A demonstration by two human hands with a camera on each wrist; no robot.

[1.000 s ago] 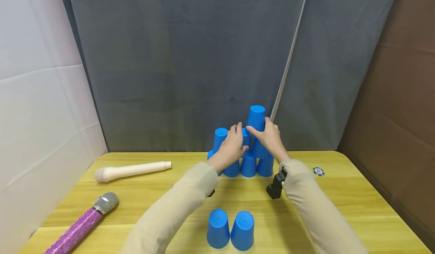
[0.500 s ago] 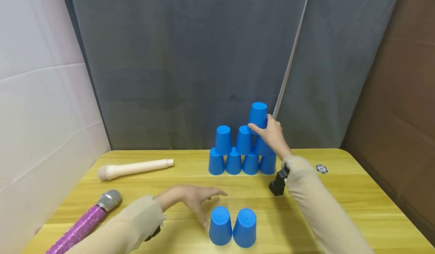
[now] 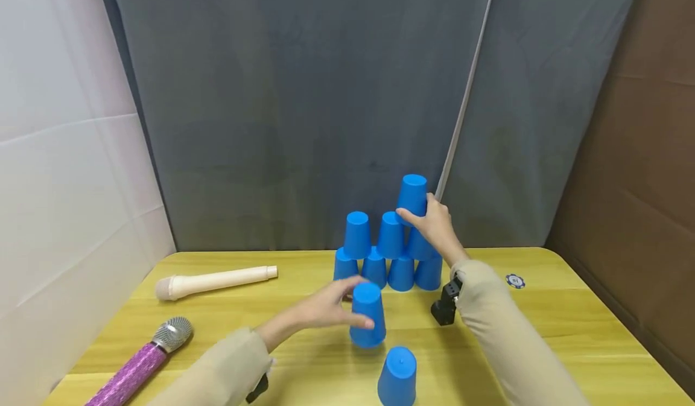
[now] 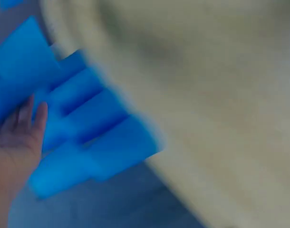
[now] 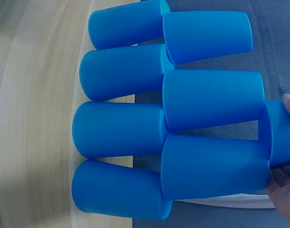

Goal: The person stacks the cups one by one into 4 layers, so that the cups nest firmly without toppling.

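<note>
At the back of the yellow table (image 3: 548, 333) stands a pyramid of upside-down blue cups (image 3: 388, 267). My right hand (image 3: 417, 208) grips the top cup (image 3: 412, 187), which sits on the right of the second row; the right wrist view shows this cup (image 5: 280, 133) between my fingers (image 5: 284, 192). My left hand (image 3: 358, 303) holds another blue cup (image 3: 374, 312), upside down and lifted a little above the table in front of the pyramid. A single blue cup (image 3: 397, 377) stands near the front edge. The left wrist view is blurred, showing blue cups (image 4: 88, 137) and part of my hand.
A cream microphone (image 3: 214, 280) lies at the back left and a purple glitter microphone (image 3: 138, 358) at the front left. A poker chip (image 3: 514, 281) lies at the right. A grey curtain hangs behind, with a white wall at the left and brown board at the right.
My left hand left the pyramid, came down to the two front cups, took the left one and lifted it toward the pyramid. My right hand stayed on the top cup.
</note>
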